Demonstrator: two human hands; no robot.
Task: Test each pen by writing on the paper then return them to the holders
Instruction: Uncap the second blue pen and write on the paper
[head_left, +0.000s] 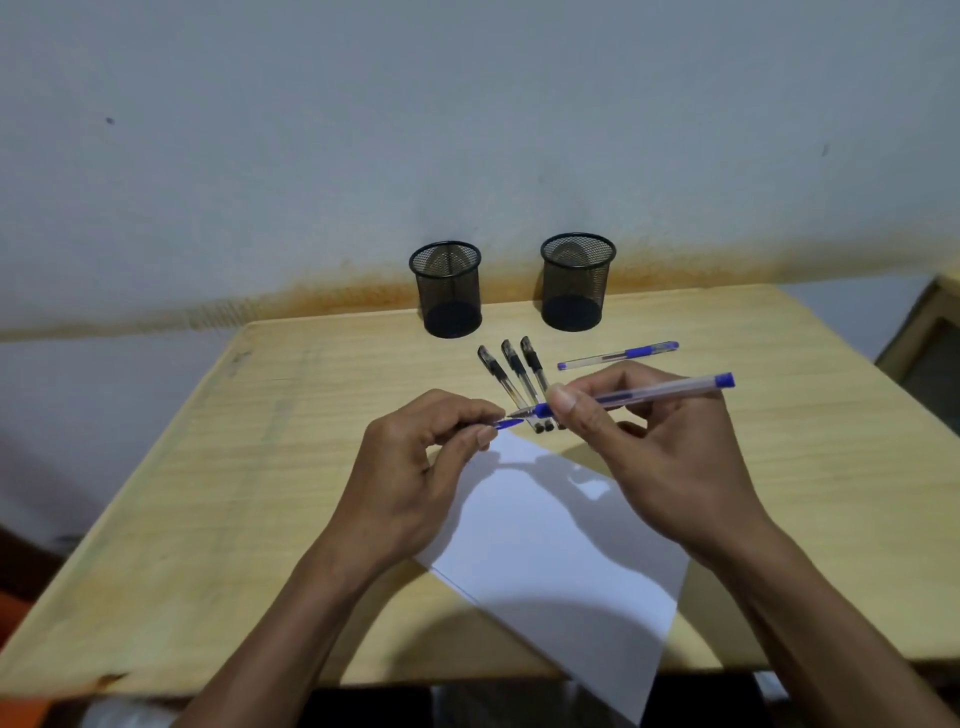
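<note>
My right hand (649, 447) grips a blue pen (654, 393) by its barrel, tip pointing left, above the table. My left hand (415, 473) pinches the pen's blue cap (506, 423) just off the tip. Below both hands lies a white sheet of paper (561, 561), set at an angle. Three black pens (514, 371) lie side by side beyond my hands. Another blue pen (618, 355) lies capped to their right. Two black mesh holders stand at the back, the left holder (447, 288) and the right holder (577, 280); both look empty.
The wooden table (234, 467) ends at a pale wall behind the holders. Its near edge runs under my forearms, and the paper's corner overhangs it. A wooden frame (930, 338) stands off the table's right side.
</note>
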